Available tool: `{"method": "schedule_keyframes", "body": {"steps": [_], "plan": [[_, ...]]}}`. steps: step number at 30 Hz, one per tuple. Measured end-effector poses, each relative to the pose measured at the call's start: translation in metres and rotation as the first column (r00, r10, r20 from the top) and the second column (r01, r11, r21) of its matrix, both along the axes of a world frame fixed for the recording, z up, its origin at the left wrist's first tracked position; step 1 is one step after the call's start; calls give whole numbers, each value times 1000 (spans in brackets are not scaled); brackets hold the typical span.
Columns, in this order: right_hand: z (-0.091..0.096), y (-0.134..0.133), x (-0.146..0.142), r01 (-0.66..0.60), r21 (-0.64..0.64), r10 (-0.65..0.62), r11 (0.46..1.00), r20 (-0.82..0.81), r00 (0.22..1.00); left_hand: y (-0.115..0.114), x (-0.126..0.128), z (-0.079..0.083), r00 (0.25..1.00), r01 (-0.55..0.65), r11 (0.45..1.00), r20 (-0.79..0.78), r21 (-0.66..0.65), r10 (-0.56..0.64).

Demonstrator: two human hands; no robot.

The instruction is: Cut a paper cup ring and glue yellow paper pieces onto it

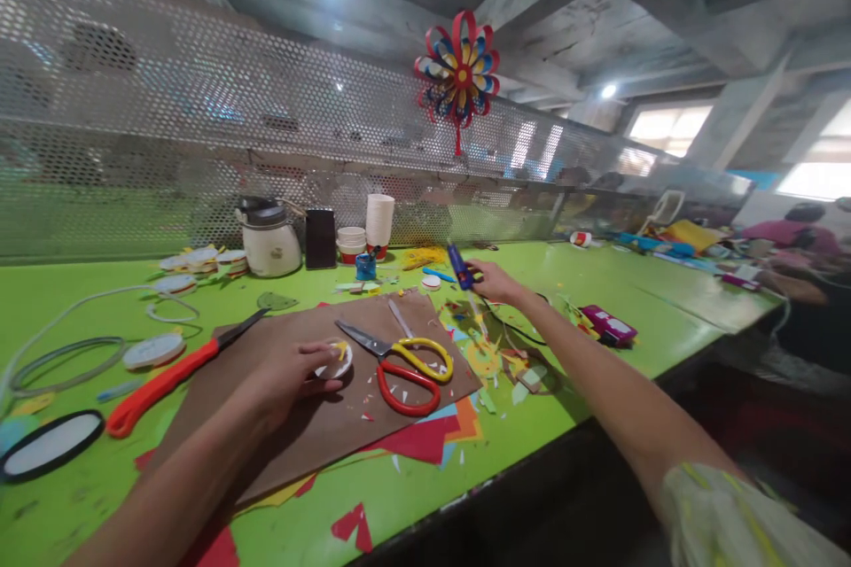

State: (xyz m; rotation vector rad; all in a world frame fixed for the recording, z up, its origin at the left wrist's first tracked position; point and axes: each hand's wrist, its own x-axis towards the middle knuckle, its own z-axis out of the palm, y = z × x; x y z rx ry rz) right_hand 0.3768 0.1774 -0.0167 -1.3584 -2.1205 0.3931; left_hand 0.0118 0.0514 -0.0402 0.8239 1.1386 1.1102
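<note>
My left hand (299, 381) is closed around the edge of a small white paper disc (337, 363) with a yellow scrap on top, over the brown board (266, 425). Out to the right, my right hand (493, 281) grips a blue glue gun (460, 267), held above the table. Large scissors (386, 353) with one yellow and one red handle lie open on the board, just right of my left hand. A red-handled knife (174, 381) rests across the board's left edge. Below the glue gun is a yellow paper flower shape (484, 358).
Along the back stand a white kettle (271, 244), a dark phone (320, 239), stacked paper cups (379, 221) and a small blue jar (365, 266). Round white discs (154, 351) and a cable lie at left. Red paper scraps (422, 438) stick out under the board. A purple box (608, 325) is at right.
</note>
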Motion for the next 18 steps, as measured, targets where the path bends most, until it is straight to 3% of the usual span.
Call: {"method": "schedule_keyframes", "body": {"steps": [4,8,11,14,16,18], "plan": [[34,-3,-8,-22,56,42,998,-380,924,-1,1,3,997,-55,998,-52,0,55],[48,-39,-42,-182,62,181,981,-614,769,-5,2,7,997,-66,998,-34,24,67],[39,-78,-72,-370,-11,267,929,-672,690,-5,1,8,998,-63,998,-5,24,64],[23,-105,-93,-522,-124,309,844,-683,662,-3,-1,7,997,-72,997,25,19,71],[12,-112,-101,-563,-190,310,804,-676,669,-3,-1,6,996,-78,997,35,14,77],[3,-113,-106,-555,-234,289,799,-660,694,-4,0,5,996,-73,997,43,8,73]]}}
